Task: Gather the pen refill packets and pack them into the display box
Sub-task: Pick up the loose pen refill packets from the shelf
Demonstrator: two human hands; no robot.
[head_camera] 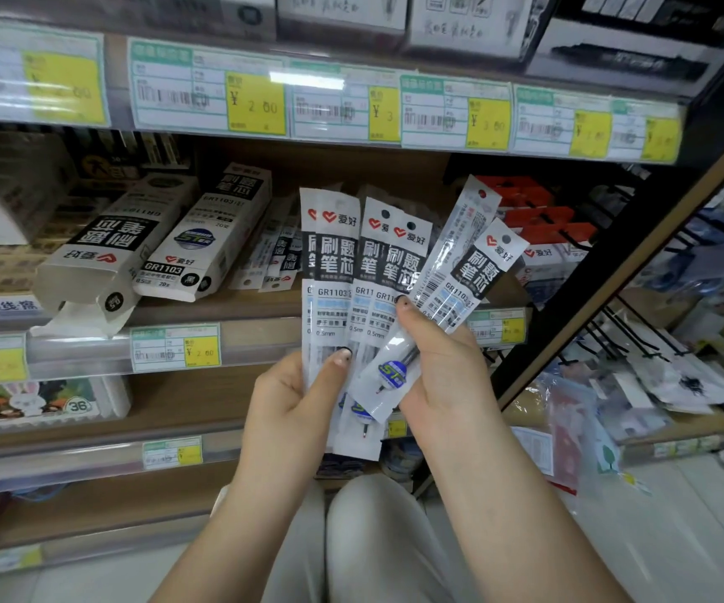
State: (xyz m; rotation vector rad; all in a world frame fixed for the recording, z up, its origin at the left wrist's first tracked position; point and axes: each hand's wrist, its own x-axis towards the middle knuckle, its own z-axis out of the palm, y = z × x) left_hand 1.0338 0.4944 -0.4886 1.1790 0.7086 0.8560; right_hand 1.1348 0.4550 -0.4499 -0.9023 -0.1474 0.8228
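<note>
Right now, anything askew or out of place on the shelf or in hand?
One display box lies tipped on the shelf, end flap hanging open. Loose packets lie scattered beside the second box. In the right hand, one packet faces backward, barcode out, unlike the rest.

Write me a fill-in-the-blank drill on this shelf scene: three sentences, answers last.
The left hand and the right hand both hold pen refill packets marked GR____.
The logo on the packet fronts is a red ____.
The display box with its flap open lies to the ____ of the hands.
Missing words: 1103; heart; left.
</note>
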